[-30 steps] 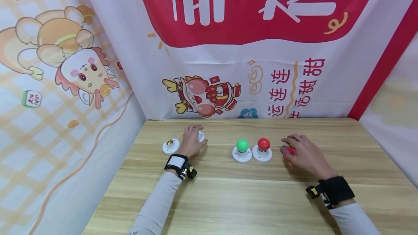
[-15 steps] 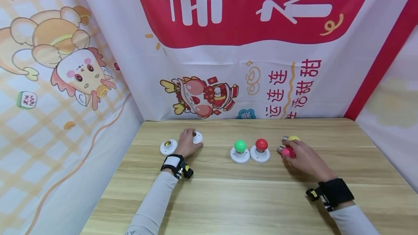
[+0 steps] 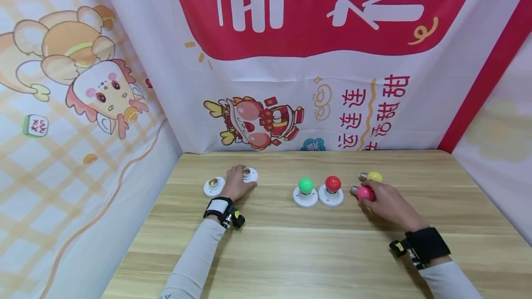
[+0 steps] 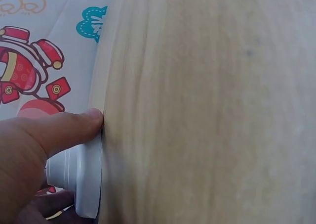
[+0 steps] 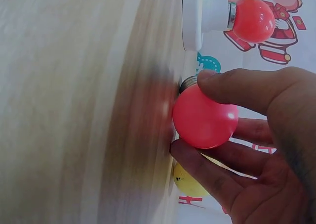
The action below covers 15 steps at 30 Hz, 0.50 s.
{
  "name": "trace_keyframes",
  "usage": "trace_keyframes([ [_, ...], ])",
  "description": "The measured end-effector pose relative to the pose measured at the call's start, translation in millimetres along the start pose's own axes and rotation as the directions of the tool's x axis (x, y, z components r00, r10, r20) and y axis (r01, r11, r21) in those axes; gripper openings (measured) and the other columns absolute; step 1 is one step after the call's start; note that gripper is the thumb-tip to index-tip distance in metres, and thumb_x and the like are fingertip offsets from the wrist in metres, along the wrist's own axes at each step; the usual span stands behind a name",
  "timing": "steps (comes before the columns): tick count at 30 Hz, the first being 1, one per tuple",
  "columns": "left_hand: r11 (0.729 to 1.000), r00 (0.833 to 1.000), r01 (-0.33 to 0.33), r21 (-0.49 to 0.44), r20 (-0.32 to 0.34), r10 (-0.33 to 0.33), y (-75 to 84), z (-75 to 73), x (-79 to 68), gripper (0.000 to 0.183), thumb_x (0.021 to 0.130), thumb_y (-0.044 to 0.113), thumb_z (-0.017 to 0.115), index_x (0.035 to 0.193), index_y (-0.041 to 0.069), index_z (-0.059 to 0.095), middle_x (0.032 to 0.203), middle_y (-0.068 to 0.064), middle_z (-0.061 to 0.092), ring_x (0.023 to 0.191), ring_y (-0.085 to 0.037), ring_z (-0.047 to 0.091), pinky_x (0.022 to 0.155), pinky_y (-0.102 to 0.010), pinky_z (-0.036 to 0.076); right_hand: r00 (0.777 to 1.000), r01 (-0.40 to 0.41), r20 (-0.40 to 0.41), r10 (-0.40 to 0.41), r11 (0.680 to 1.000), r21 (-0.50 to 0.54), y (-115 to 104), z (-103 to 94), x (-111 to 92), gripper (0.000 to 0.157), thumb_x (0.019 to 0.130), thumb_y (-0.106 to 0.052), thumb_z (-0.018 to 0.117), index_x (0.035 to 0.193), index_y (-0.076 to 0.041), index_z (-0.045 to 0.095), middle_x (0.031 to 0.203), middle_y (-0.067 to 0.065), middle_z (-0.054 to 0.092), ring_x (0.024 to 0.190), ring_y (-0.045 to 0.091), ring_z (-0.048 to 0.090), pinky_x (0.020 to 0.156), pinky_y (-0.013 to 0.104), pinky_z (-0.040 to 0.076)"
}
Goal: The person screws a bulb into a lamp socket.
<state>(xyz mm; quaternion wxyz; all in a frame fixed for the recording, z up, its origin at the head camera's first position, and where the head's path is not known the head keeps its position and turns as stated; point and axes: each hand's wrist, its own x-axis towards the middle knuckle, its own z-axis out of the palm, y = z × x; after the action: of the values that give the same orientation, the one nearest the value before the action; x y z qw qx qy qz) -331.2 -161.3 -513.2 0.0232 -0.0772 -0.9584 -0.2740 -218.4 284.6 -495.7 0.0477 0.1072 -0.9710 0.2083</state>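
My left hand (image 3: pixel 238 185) grips the rim of a white lamp socket (image 3: pixel 250 175) lying flat on the table. In the left wrist view the thumb presses one side of that socket (image 4: pixel 89 179), with fingers partly hidden at the other. A second bare socket (image 3: pixel 214 187) lies just left of this hand. On the right side my right hand (image 3: pixel 388 200) pinches a pink light bulb (image 3: pixel 365 193) between thumb and fingers, low against the table. Its metal screw end points left. Behind the pink bulb lies a yellow light bulb (image 3: pixel 374 177), close to the fingers.
Between the hands stand two sockets with bulbs upright in them, one green bulb (image 3: pixel 305 185) and one red bulb (image 3: pixel 333 183). The wooden table (image 3: pixel 282 253) ends at a printed cloth (image 3: pixel 187 105) behind and at the left.
The right hand has lowered onto the pink bulb and closed its fingers around it, leaving the yellow bulb in sight. The left hand has settled lower on the socket, showing more of it.
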Motion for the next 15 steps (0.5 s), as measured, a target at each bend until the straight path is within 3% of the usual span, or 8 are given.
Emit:
trace_keyframes([
  [6, 1.000, 1.000, -0.004, -0.003, -0.016, 0.004, -2.6, 0.7, 1.0, 0.071, 0.079, 0.032, 0.078, 0.134, -0.001, 0.046, 0.129, -0.018, 0.050, 0.122, -0.034, 0.038, 0.104, -0.045, 0.039, 1.000, 0.008, 0.000, -0.008, 1.000, 0.003, 0.1, 0.3, 2.8, 0.057, 0.083, -0.025, 0.076, 0.129, 0.001, 0.054, 0.134, 0.022, 0.053, 0.109, 0.035, 0.055, 0.090, 0.056, 0.050],
  [15, 1.000, 1.000, -0.006, -0.015, -0.003, 0.006, 0.0, -0.5, -0.4, 0.073, 0.079, 0.035, 0.078, 0.135, 0.002, 0.046, 0.132, -0.016, 0.047, 0.121, -0.031, 0.040, 0.105, -0.044, 0.039, 0.999, 0.047, -0.027, -0.047, 0.999, 0.024, -4.0, -4.1, 4.7, 0.056, 0.085, -0.023, 0.074, 0.133, -0.006, 0.052, 0.130, 0.021, 0.052, 0.108, 0.035, 0.054, 0.086, 0.054, 0.053],
])
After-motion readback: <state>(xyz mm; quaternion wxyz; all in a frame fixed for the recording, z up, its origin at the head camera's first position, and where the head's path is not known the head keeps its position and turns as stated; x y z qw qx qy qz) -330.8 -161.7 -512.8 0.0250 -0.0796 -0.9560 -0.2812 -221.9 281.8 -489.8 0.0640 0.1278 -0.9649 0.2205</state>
